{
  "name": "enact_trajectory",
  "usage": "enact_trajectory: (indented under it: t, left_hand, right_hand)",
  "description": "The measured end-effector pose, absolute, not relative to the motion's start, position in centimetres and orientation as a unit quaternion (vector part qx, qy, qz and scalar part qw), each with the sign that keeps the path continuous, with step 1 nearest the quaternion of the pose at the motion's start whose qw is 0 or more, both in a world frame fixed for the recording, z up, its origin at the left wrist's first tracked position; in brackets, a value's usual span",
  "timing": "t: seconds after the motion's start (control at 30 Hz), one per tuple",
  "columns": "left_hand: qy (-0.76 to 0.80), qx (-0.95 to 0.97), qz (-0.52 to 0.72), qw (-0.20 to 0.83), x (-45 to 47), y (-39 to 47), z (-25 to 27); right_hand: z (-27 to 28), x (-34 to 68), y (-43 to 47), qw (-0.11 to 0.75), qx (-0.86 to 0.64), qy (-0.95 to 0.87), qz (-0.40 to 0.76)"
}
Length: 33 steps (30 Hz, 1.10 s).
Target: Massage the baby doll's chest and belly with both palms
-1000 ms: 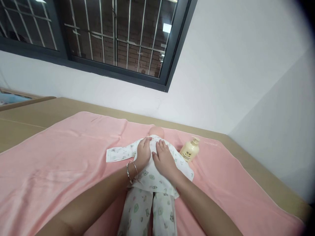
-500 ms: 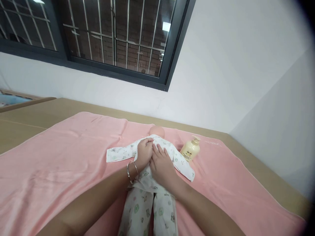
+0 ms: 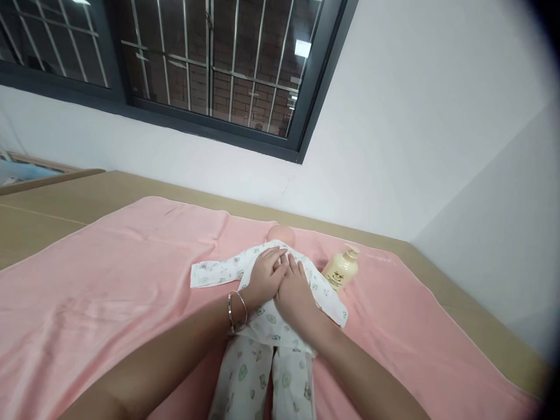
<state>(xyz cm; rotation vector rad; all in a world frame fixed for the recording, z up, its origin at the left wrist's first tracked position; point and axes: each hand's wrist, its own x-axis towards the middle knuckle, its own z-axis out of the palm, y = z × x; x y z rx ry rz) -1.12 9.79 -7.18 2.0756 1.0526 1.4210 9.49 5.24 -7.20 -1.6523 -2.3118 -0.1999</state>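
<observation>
Head view: from where I stand, both bare hands are on a baby doll (image 3: 280, 338) w/ a smooth pink head (image 3: 282, 234), lying at full length on a smooth pink cloth (image 3: 144, 251), head end toward the wall.

L hand (image 3: 261, 279): on the upper torso, inclined to the R; fingers (image 3: 272, 255) extended, close together, gripping nothing visible. Two thin silvery metal bangles (image 3: 230, 313) at the wrist.

R hand (image 3: 298, 296): on the torso just beside; fingers (image 3: 293, 265) straight, slightly apart, likewise no grip. Hands touch at the centre; can't tell which is uppermost.

Doll clothing: white fabric top w/ small green & grey prints (image 3: 269, 322), L-side sleeve laid outward, R-side sleeve angled down; matching white printed trousers (image 3: 245, 373).

Adj. item: pale yellow pump bottle w/ dark lettering (image 3: 343, 268), just beyond the R-side sleeve, base partly hidden.

Support: tan, flat-topped counter (image 3: 126, 182), edges exposed around cloth. Rear: white wall (image 3: 371, 146); dark-grey-framed window w/ metal bars (image 3: 301, 116), upper L.
</observation>
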Motion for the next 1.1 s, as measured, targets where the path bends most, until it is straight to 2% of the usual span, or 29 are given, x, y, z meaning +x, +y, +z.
enact_trajectory:
  t: [0.1, 0.27, 0.5, 0.73, 0.93, 1.1]
  left_hand:
    - [0.399, 0.726, 0.522, 0.204, -1.3, 10.2, -7.7]
    - [0.417, 0.745, 0.509, 0.107, -1.7, 10.8, -8.8]
    - [0.476, 0.765, 0.43, 0.061, -1.9, 11.6, -8.9]
    - [0.427, 0.814, 0.391, 0.042, -2.3, 12.6, -9.1]
    - [0.395, 0.812, 0.43, 0.007, -2.2, 11.9, -9.0]
    - [0.4, 0.798, 0.45, -0.005, -2.2, 11.3, -8.8]
  right_hand:
    - [-6.7, 9.9, 4.1, 0.162, -0.562, -0.81, -0.043]
    - [-5.7, 11.4, 5.6, 0.236, -0.598, -0.766, 0.01]
    - [-6.7, 12.5, 8.1, 0.284, -0.618, -0.733, -0.013]
    - [-7.2, 13.1, 9.4, 0.25, -0.589, -0.769, -0.005]
    - [-7.1, 12.5, 8.7, 0.233, -0.579, -0.781, -0.01]
    - [-6.8, 11.0, 7.0, 0.209, -0.634, -0.743, -0.05]
